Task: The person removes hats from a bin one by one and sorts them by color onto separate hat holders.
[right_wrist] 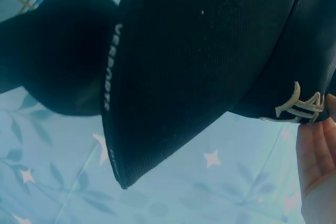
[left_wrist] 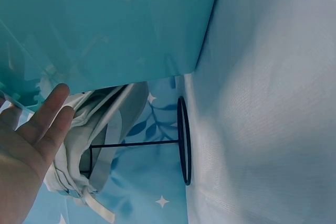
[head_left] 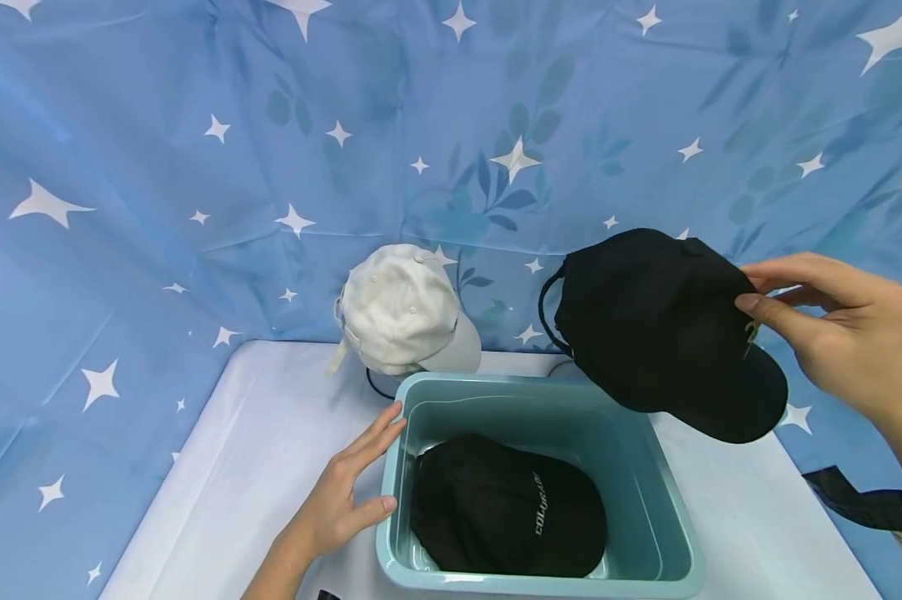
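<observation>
A black baseball cap (head_left: 646,325) hangs above the back right corner of a teal plastic bin (head_left: 679,508). My right hand (head_left: 849,321) pinches the front of its crown, thumb and fingers beside a gold emblem, as the right wrist view shows on the cap (right_wrist: 210,51). Inside the bin lies another black cap (head_left: 503,508) with white lettering on its brim. My left hand (head_left: 353,492) rests its spread fingers against the bin's left rim; in the left wrist view those fingers lie along the bin wall (left_wrist: 115,30).
Behind the bin's left corner, a cream cap (head_left: 402,308) sits on a black wire stand (left_wrist: 136,144). A white-covered table (head_left: 218,475) lies under everything. The blue star-patterned curtain (head_left: 158,292) hangs around the table's back and sides.
</observation>
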